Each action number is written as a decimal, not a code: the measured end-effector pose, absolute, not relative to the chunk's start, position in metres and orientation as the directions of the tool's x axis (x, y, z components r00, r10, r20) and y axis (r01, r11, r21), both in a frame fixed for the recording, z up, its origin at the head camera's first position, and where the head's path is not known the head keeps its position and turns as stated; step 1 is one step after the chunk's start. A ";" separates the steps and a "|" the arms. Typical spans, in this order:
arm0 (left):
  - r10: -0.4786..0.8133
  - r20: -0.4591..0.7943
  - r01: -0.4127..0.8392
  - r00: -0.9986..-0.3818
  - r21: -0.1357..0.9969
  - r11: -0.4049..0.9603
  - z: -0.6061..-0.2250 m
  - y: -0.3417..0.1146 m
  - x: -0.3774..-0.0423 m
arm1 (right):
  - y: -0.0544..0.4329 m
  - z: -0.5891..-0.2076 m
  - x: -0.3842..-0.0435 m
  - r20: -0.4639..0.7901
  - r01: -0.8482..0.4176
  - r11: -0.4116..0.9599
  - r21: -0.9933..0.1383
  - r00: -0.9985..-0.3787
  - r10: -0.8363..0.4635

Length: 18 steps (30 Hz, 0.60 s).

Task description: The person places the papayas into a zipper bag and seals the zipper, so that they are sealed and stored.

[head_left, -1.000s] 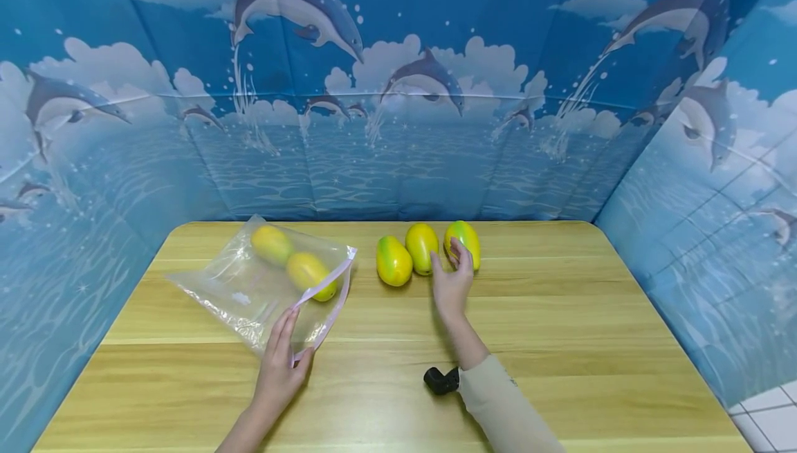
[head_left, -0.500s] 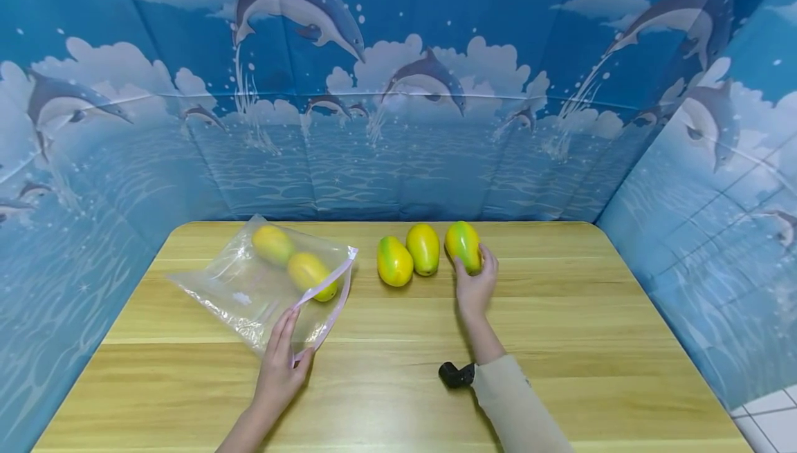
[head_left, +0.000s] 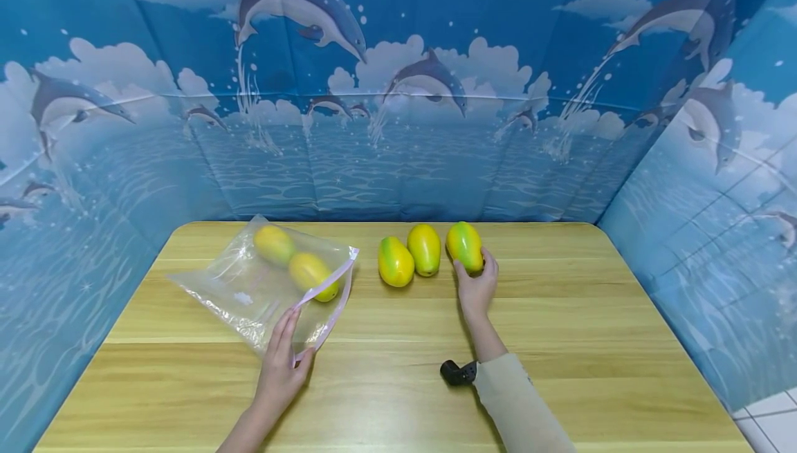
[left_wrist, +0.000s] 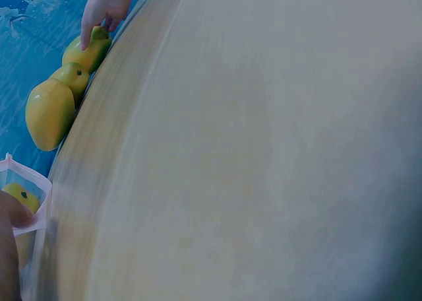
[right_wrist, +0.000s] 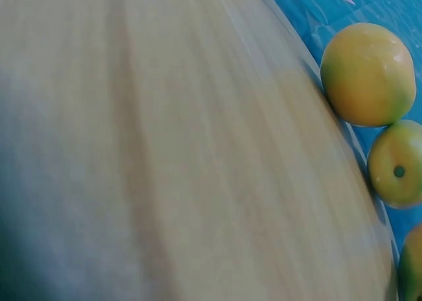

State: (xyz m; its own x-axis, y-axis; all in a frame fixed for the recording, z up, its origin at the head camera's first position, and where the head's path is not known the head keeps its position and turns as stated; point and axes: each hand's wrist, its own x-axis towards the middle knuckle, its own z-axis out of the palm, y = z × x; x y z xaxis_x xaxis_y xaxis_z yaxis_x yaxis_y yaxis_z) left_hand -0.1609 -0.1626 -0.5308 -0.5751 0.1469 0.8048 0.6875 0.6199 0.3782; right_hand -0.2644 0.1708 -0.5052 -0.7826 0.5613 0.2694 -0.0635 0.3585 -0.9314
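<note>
My right hand [head_left: 478,290] grips the near end of a yellow-green mango [head_left: 463,240], thumb on its left and fingers on its right. This mango is the rightmost of three at the table's back; the middle mango [head_left: 424,250] and the left mango [head_left: 395,261] lie beside it. On the left lies a clear zip bag [head_left: 218,280] with a pink-edged mouth facing right. My left hand [head_left: 279,366] holds the bag by the near end of its mouth, thumb and fingers spread at the rim. Two mangoes [head_left: 272,244] lie inside, one close to the mouth.
The wooden table [head_left: 560,328] carries everything. A blue dolphin-print curtain [head_left: 398,155] stands right behind its back edge and along the sides. A black wrist camera [head_left: 458,373] sticks out at the right sleeve [head_left: 519,404].
My right hand has moved right and now holds the rightmost mango by its near end; earlier its fingers were over that mango's left side. The left hand and bag stay still.
</note>
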 end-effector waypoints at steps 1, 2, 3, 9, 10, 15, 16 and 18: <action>0.147 0.804 0.686 -0.577 0.379 0.622 -0.531 -0.163 -0.161 | 0.171 -0.506 -0.264 0.266 -0.062 0.356 -0.932 -0.785 0.560; 0.146 0.804 0.685 -0.577 0.379 0.622 -0.531 -0.163 -0.161 | 0.171 -0.506 -0.264 0.264 -0.060 0.355 -0.933 -0.785 0.561; 0.146 0.804 0.685 -0.577 0.379 0.623 -0.531 -0.163 -0.161 | 0.171 -0.506 -0.265 0.262 -0.057 0.355 -0.933 -0.785 0.562; 0.149 0.803 0.689 -0.576 0.379 0.618 -0.531 -0.163 -0.161 | 0.171 -0.509 -0.266 0.251 -0.045 0.352 -0.935 -0.785 0.566; 0.150 0.803 0.690 -0.576 0.380 0.616 -0.531 -0.163 -0.161 | 0.171 -0.509 -0.266 0.251 -0.046 0.350 -0.936 -0.785 0.567; 0.151 0.805 0.695 -0.573 0.380 0.611 -0.530 -0.163 -0.161 | 0.172 -0.511 -0.267 0.252 -0.051 0.341 -0.939 -0.778 0.576; 0.151 0.806 0.694 -0.572 0.378 0.613 -0.530 -0.163 -0.161 | 0.172 -0.511 -0.268 0.254 -0.055 0.340 -0.939 -0.776 0.577; 0.150 0.807 0.692 -0.572 0.377 0.615 -0.530 -0.162 -0.161 | 0.173 -0.513 -0.268 0.256 -0.058 0.337 -0.940 -0.774 0.580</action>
